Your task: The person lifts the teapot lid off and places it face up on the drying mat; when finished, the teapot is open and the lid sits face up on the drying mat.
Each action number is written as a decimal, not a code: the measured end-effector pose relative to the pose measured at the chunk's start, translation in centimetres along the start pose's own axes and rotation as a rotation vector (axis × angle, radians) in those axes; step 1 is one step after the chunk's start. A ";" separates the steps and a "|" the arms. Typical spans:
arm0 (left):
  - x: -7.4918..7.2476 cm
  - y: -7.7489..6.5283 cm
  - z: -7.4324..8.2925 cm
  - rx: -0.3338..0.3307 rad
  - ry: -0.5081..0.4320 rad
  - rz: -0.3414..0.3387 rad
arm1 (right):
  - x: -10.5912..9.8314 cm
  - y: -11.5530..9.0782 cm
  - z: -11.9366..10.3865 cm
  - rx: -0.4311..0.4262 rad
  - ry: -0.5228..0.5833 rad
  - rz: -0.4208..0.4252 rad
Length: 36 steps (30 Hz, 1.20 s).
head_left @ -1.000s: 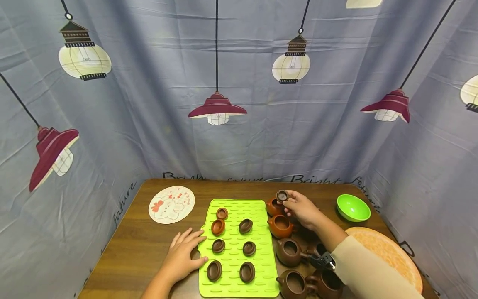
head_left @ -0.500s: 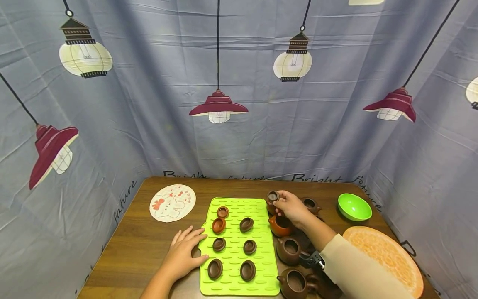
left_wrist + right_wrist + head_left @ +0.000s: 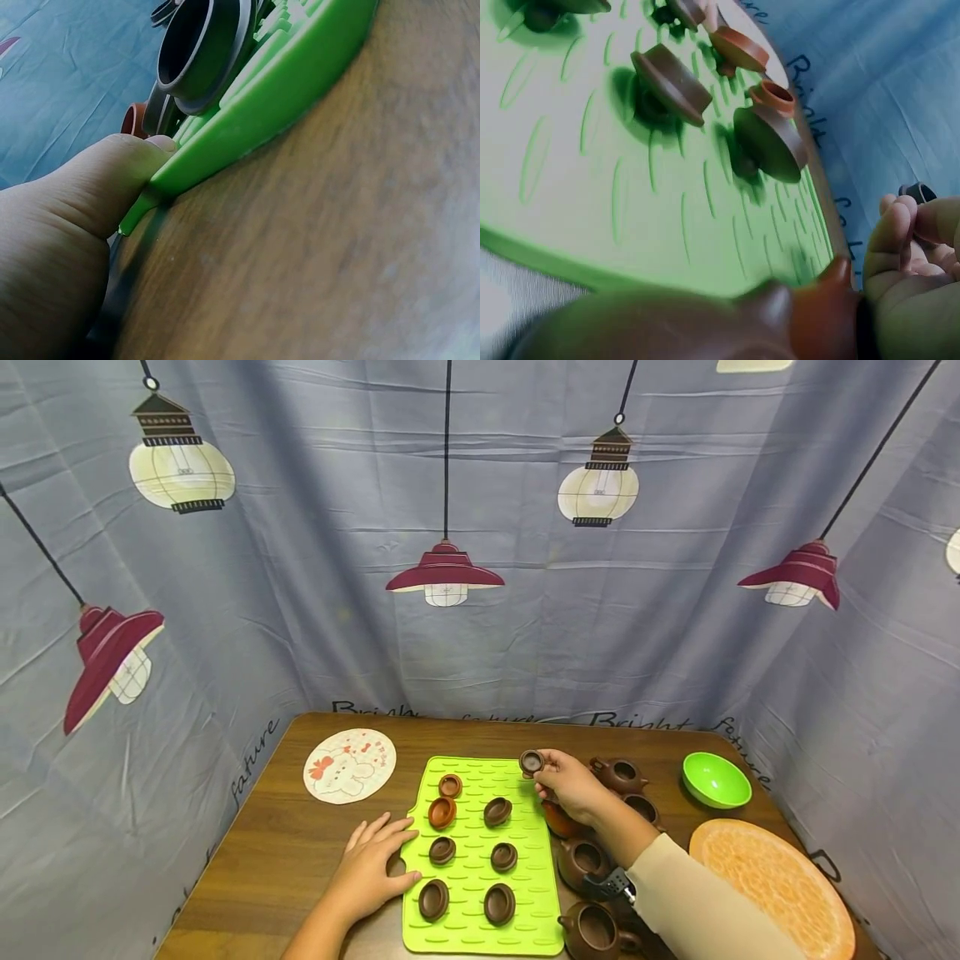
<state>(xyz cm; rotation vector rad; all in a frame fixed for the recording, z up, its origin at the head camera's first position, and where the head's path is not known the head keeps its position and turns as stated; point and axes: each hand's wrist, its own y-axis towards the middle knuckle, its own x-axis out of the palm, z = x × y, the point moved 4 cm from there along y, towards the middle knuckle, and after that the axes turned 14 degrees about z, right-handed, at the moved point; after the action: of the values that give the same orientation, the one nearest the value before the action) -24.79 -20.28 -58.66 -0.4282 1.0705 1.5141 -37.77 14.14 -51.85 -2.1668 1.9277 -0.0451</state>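
My right hand [image 3: 573,789] pinches a small dark brown teapot lid [image 3: 532,763] by its edge, hollow side showing, over the far right corner of the green drying mat [image 3: 468,881]. In the right wrist view, fingers and thumb hide most of that lid [image 3: 924,193]. Several upturned lids lie on the mat, dark brown ones [image 3: 499,904] and two reddish ones, among them a larger one [image 3: 442,812]. At the mat's left edge my left hand [image 3: 375,864] rests with fingers spread, its thumb [image 3: 124,176] touching the rim in the left wrist view.
Several lidless teapots [image 3: 597,930] crowd the table right of the mat, partly hidden beneath my right forearm. Beyond them are a green bowl [image 3: 717,781] and an orange-slice placemat [image 3: 776,885]. A white rabbit-print round mat [image 3: 349,767] lies far left. A curtain [image 3: 495,668] closes the back.
My right hand has carried the dark lid leftward from above the teapots to the mat's far right corner. Teapots behind the hand have come into view. The left hand stays put.
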 end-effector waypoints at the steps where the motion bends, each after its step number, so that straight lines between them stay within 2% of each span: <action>1: 0.0 0.0 0.0 0.001 -0.001 0.000 | 0.2 0.0 0.0 -0.001 0.006 -0.009; 6: -0.1 0.1 0.1 -0.003 -0.009 -0.003 | 1.2 0.2 -0.2 -0.003 0.016 -0.037; 15: -0.2 0.2 0.2 -0.005 -0.016 -0.011 | 3.4 0.4 -0.1 0.034 -0.056 -0.003; 20: -0.2 0.1 0.2 -0.005 -0.022 -0.011 | 4.7 0.8 -0.1 0.046 -0.150 0.011; 27: -0.4 0.0 0.3 -0.015 -0.018 -0.004 | 6.1 1.3 -0.5 0.134 -0.263 0.013; 36: -0.4 0.0 0.3 -0.010 -0.033 -0.012 | 6.8 1.7 -0.4 0.169 -0.430 0.022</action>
<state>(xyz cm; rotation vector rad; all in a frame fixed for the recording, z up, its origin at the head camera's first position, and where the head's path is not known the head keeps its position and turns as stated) -24.60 -20.25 -58.21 -0.4143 1.0330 1.5120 -38.64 7.18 -52.69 -1.8607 1.6389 0.2341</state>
